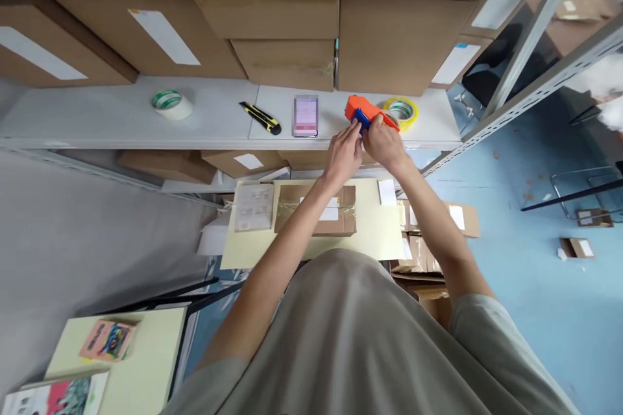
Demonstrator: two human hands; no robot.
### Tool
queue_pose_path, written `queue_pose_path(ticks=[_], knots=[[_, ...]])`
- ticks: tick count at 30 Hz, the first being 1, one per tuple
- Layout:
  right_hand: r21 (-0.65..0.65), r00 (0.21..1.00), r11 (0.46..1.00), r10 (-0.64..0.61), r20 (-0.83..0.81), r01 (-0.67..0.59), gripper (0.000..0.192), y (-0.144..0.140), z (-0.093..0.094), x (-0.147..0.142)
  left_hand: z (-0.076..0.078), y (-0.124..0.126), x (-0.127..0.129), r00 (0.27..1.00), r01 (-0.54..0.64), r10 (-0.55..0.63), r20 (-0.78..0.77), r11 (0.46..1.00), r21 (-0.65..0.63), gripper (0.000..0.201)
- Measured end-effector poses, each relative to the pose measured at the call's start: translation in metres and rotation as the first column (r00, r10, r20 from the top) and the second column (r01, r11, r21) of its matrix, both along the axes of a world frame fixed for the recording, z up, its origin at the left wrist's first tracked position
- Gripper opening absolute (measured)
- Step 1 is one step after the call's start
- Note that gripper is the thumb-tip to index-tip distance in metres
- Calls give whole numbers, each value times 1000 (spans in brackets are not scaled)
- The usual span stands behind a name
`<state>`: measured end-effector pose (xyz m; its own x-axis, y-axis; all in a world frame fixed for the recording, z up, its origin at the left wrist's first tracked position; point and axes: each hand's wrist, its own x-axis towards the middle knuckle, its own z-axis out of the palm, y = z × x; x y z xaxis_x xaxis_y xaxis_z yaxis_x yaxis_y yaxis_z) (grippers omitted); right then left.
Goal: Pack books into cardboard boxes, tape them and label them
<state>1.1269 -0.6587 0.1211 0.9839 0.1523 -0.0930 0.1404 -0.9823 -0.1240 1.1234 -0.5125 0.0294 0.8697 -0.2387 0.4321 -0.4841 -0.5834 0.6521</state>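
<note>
On the grey shelf (pixel 219 110), an orange and blue tape dispenser (pixel 359 107) is between my two hands. My left hand (pixel 344 152) has its fingertips pressed on the blue part. My right hand (pixel 384 142) is closed around the orange body; its fingers partly hide it. A roll of tape with a yellow rim (pixel 409 115) lies just right of the dispenser. To the left are a phone (pixel 305 117) with a lit screen and a black and yellow box cutter (pixel 261 118). Farther left is another tape roll (pixel 172 106).
Large cardboard boxes (pixel 287 13) line the shelf's back. Below, a taped, labelled box (pixel 316 224) lies on the pale yellow table (pixel 374 243), beside a wrapped packet (pixel 254 207). A metal post (pixel 535 91) rises at right. Books (pixel 108 340) lie at lower left.
</note>
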Motion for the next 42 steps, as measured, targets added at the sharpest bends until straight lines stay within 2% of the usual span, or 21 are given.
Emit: queue_pose_path(ticks=[3, 6, 10, 13, 15, 17, 19, 20, 21, 23, 25, 29, 31, 33, 36, 39, 42], knots=[[-7, 1000, 1000, 4, 2, -4, 50, 13, -6, 31, -6, -2, 30, 997, 10, -14, -72, 999, -51, 67], [-12, 1000, 1000, 18, -11, -18, 48, 22, -20, 54, -14, 2, 36, 991, 33, -43, -126, 996, -81, 74], [17, 1000, 1000, 17, 14, -17, 52, 32, -41, 74, -22, 13, 14, 980, 14, -28, -196, 997, -75, 71], [92, 984, 996, 1, 179, -18, 60, 26, -58, 69, -33, 44, -20, 970, -13, 6, -244, 1000, -28, 67], [173, 956, 984, -16, 294, -37, 65, 11, -74, 44, -47, 81, -52, 951, -114, 107, -289, 993, -7, 67], [268, 949, 963, -50, 311, -37, 70, -8, -97, -1, -64, 126, -89, 891, -305, 297, -343, 952, 30, 68], [359, 976, 933, -91, 196, 15, 78, -24, -123, -59, -82, 168, -129, 773, -499, 493, -399, 861, 98, 64], [400, 988, 916, -98, 119, 42, 83, -28, -136, -89, -90, 183, -148, 711, -555, 555, -432, 820, 141, 61], [441, 995, 895, -92, 40, 65, 87, -28, -148, -117, -97, 194, -165, 679, -557, 561, -473, 814, 167, 56], [509, 991, 853, -66, -114, 116, 93, -20, -170, -163, -107, 202, -191, 664, -500, 502, -555, 849, 171, 50], [525, 975, 832, -75, -211, 178, 97, -5, -185, -189, -111, 194, -204, 658, -460, 463, -594, 872, 169, 49], [472, 957, 834, -223, -188, 287, 101, 19, -202, -195, -114, 174, -196, 604, -511, 554, -573, 821, 254, 52], [472, 950, 824, -264, -170, 313, 93, 20, -205, -189, -114, 174, -186, 599, -519, 580, -553, 806, 284, 45], [531, 947, 784, -270, -174, 321, 82, 16, -206, -185, -114, 179, -178, 609, -509, 582, -539, 808, 297, 45], [680, 940, 652, -280, -193, 334, 82, 8, -203, -185, -109, 186, -175, 618, -490, 552, -560, 827, 275, 52], [776, 921, 515, -324, -217, 364, 87, -3, -192, -188, -103, 187, -184, 672, -469, 458, -582, 872, 144, 55], [839, 916, 418, -343, -209, 348, 81, -21, -179, -191, -103, 188, -199, 753, -420, 324, -572, 906, -41, 55]])
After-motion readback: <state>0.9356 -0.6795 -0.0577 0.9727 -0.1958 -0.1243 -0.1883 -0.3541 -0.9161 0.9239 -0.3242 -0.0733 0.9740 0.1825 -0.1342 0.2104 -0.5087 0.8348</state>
